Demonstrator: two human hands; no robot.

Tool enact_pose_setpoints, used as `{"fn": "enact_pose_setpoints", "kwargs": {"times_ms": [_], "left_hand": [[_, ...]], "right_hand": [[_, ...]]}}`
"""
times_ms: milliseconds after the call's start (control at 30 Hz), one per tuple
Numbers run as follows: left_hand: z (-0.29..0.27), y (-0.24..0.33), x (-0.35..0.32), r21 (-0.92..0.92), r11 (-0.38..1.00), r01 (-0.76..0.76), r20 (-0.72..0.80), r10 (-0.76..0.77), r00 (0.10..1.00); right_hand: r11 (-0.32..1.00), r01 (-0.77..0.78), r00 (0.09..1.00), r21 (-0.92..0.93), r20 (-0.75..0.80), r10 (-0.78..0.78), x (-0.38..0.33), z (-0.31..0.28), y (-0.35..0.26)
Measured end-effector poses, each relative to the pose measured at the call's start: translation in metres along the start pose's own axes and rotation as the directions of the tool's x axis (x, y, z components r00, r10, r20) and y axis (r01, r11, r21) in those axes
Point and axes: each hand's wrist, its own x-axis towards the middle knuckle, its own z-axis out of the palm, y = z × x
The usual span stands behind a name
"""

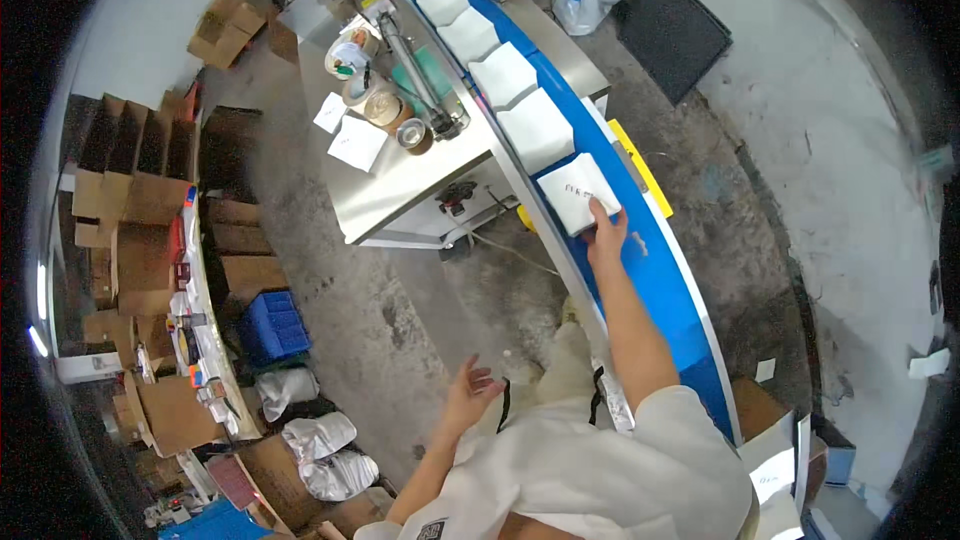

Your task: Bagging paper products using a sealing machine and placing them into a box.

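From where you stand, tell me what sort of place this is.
Probably a packing or shipping workshop. A long blue conveyor belt carries a row of flat white packages, the right hand touching the nearest. Rolls of tape sit on a steel table, with brown cardboard boxes stacked nearby.

Ahead of the right hand [606, 232], the blue conveyor belt [660, 280] is blocked by a row of white packets [520, 100], while belt behind it appears bare, and the steel table [400, 175] flanks its left.
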Motion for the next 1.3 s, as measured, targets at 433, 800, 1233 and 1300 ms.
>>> {"fn": "enact_pose_setpoints", "kwargs": {"times_ms": [433,800,1233,1300], "left_hand": [[-0.010,0.042,0.079,0.241,0.945,-0.220,0.284,0.148,0.947],[0.025,0.136,0.097,0.104,0.959,-0.264,0.884,0.032,0.467],[0.302,0.134,-0.064,0.108,0.889,-0.444,0.958,0.027,0.287],[0.347,0.135,-0.115,0.007,0.861,-0.509,0.969,0.120,0.217]], "right_hand": [[0.980,-0.017,0.992,-0.196,-0.124,-0.007,-0.014,0.023,-0.002],[0.847,-0.046,0.991,-0.530,0.082,0.105,-0.185,-0.066,-0.128],[0.688,0.455,0.387,-0.565,-0.571,-0.724,-0.565,-0.354,-0.314],[0.640,0.496,0.172,-0.587,-0.656,-0.735,-0.601,-0.432,-0.327]]}}
